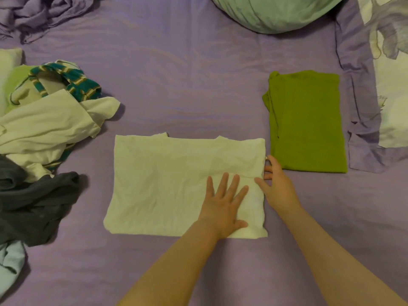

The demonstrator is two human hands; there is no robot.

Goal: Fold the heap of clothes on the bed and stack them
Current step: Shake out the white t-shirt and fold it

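A pale cream shirt (167, 182) lies partly folded into a flat rectangle in the middle of the purple bed (181, 89). My left hand (225, 204) presses flat on the shirt's right part, fingers spread. At the shirt's right edge sits my right hand (276, 184), its thumb on top of the cloth and its fingers curled round the edge. Just right of it lies a folded green garment (306, 122). At the left edge sits the unfolded heap of clothes (44, 120): white, teal-striped, lime and dark grey pieces.
A pale green pillow (271, 12) lies at the top. Crumpled purple bedding (42, 14) fills the top left corner. A floral pillowcase (390, 85) runs along the right edge. A light blue garment (11, 261) shows at the bottom left.
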